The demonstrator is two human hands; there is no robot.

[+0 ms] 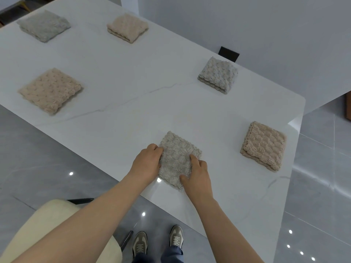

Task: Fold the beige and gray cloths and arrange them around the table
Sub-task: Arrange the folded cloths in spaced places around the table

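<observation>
Head view: my left hand (147, 162) grips the gray cloth (177, 156) by its edge, my right hand (198, 176) presses it flat-fingered; releasing unevenly could spring my fold open.

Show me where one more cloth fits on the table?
Biggest bare patch: middle of the table, between the left beige cloth and right gray cloth. Also between the far gray cloth and far beige cloth. Crowded: near edge, left hand and right hand on the near gray cloth.

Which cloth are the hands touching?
The gray cloth at the table's near edge. The left hand and right hand both touch it. Only this one has hands on it.
</observation>
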